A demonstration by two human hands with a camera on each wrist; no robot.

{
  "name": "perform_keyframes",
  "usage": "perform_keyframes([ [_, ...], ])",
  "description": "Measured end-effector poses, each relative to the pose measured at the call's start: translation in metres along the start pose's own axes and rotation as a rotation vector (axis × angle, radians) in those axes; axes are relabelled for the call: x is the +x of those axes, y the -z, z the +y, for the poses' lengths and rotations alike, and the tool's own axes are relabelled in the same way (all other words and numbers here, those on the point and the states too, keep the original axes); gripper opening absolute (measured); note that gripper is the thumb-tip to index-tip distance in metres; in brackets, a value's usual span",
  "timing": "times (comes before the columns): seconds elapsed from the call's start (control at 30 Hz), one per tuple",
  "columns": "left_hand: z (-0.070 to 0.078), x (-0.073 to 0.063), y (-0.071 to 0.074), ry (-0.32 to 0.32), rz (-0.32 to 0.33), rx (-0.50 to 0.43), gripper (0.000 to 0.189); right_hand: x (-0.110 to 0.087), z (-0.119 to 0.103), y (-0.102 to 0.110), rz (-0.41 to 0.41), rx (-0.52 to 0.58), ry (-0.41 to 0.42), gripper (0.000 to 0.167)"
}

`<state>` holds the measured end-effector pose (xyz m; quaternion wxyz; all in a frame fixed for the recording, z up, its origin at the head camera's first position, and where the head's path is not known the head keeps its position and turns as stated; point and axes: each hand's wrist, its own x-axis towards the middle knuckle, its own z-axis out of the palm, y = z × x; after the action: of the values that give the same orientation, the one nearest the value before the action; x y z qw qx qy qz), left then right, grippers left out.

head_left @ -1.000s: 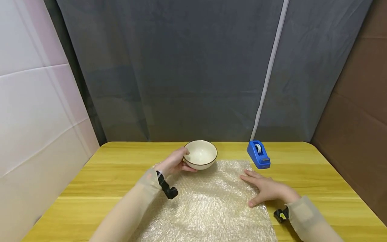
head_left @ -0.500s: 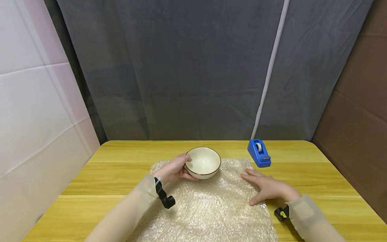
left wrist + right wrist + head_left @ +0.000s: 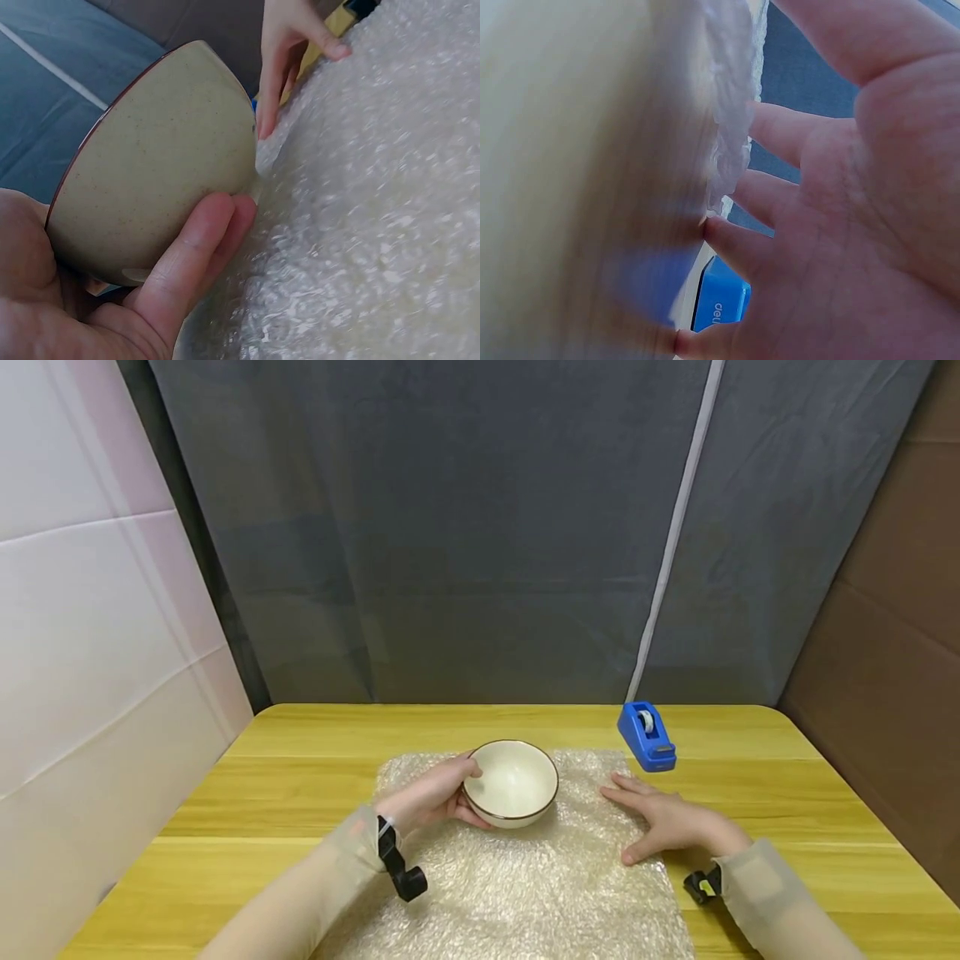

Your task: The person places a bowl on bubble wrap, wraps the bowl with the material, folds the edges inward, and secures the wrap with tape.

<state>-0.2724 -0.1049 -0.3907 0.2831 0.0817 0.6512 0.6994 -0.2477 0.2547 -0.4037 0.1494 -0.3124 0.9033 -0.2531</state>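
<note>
A cream bowl [image 3: 516, 783] with a brown rim is in my left hand [image 3: 438, 795], thumb over the rim and fingers under its side. In the left wrist view the speckled outer wall of the bowl [image 3: 161, 161] shows, with fingertips near its base, close over the bubble wrap [image 3: 375, 202]. The sheet of bubble wrap [image 3: 540, 893] lies spread on the table beneath the bowl. At the sheet's right edge my right hand [image 3: 667, 820] rests with spread fingers. The right wrist view shows the fingertips of that hand [image 3: 840, 202] touching down along the edge.
A blue tape dispenser [image 3: 647, 739] with a roll of tape stands beyond my right hand, near the table's back edge. The wooden table [image 3: 315, 777] meets a grey curtain [image 3: 465, 543] behind, with a white panel at left and a brown one at right.
My left hand has brought the bowl toward me and slightly right, from the sheet's far edge to farther over the bubble wrap. My right hand has stayed in place.
</note>
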Motion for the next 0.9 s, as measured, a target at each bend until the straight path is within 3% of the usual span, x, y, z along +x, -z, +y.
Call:
perform_keyframes([
  [0.2,-0.003,-0.008,-0.006,-0.005,-0.042,0.011,0.063,-0.002,0.0,-0.001,-0.01,0.005,0.007,0.1],
  [0.9,-0.016,-0.024,-0.019,0.014,-0.091,0.016,0.064,-0.002,-0.001,0.0,-0.005,0.007,0.002,0.1],
])
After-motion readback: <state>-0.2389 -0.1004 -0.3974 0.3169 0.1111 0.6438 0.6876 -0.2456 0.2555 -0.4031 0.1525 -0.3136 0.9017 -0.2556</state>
